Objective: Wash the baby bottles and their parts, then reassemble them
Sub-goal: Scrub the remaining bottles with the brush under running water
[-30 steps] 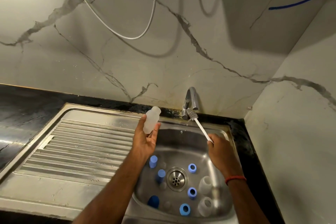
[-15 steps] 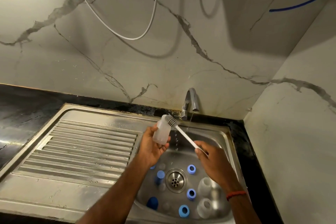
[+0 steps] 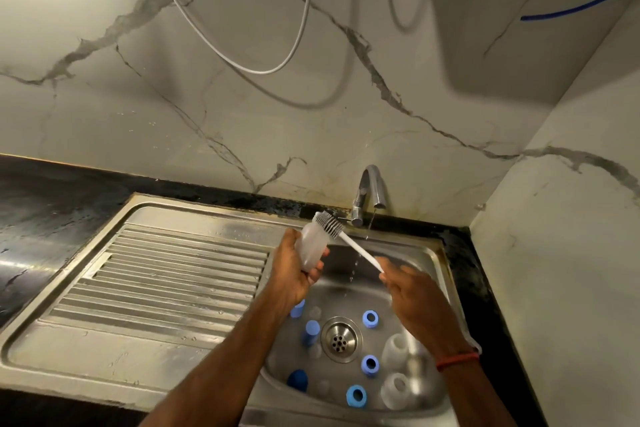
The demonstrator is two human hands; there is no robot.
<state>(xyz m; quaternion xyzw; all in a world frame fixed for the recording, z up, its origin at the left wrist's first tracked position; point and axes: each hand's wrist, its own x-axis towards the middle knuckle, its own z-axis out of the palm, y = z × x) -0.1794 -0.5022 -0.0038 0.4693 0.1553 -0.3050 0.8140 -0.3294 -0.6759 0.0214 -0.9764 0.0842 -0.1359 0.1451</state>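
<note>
My left hand (image 3: 294, 274) grips a clear baby bottle (image 3: 313, 244) above the left rim of the sink basin (image 3: 433, 263). My right hand (image 3: 412, 291) holds the white handle of a bottle brush (image 3: 346, 239); its grey bristle head lies against the bottle's upper end. In the basin lie blue screw rings (image 3: 370, 318), blue caps (image 3: 311, 331), a dark blue cap (image 3: 297, 380) and two more clear bottles (image 3: 396, 347).
A chrome tap (image 3: 369, 191) at the back of the sink lets a thin stream of water fall. The round drain (image 3: 341, 340) sits mid-basin. A ribbed steel draining board (image 3: 166, 274) spreads to the left, black countertop (image 3: 52, 198) beyond. Marble walls stand behind and at the right.
The brush has swung left from under the tap to the bottle, and its head now lies against the bottle's top. My left hand has brought the bottle a little toward the tap.
</note>
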